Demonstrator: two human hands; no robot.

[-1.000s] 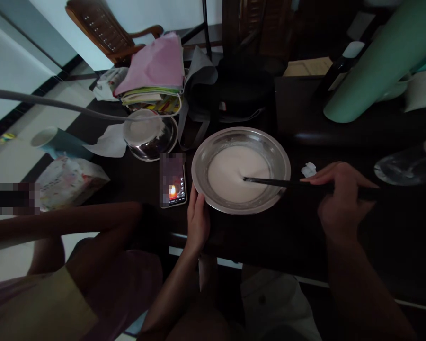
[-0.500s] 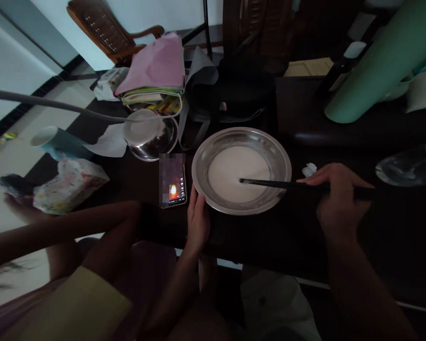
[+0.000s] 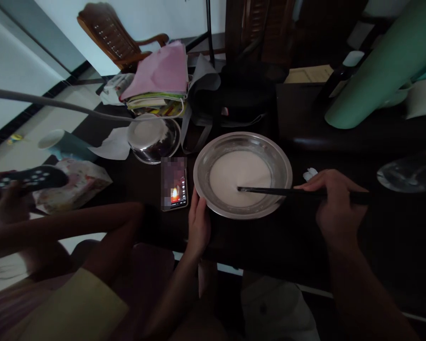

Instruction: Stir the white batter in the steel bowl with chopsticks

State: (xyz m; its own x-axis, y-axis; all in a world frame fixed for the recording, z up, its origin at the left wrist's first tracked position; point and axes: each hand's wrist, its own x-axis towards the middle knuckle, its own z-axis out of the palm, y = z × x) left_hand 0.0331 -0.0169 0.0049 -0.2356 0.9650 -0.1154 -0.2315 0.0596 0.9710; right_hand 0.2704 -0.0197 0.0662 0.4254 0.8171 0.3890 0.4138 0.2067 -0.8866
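Note:
A wide stainless steel bowl (image 3: 279,163) rests on the dark table, with a milky white liquid batter (image 3: 237,166) in it. My left hand (image 3: 199,229) grips the bowl's near left side, thumb and fingers at the rim. In my right hand (image 3: 341,203), fingers closed, is a pair of dark chopsticks (image 3: 270,191). They cross the bowl's right rim nearly level, and their tips touch the batter near its middle. A small crumpled white scrap (image 3: 309,174) lies just beyond my right fingers.
Left of the bowl lie a lit phone (image 3: 175,189), a smaller metal bowl (image 3: 152,137) and a tissue box (image 3: 81,182). Another person's hand (image 3: 7,203) holds a dark remote control (image 3: 39,179). A green cylinder (image 3: 372,76) leans at the upper right. A black bag (image 3: 241,99) sits behind.
The chopstick tips have shifted slightly toward me within the batter. At the left, the other person's remote control has swung into fuller view. My left hand stays on the bowl.

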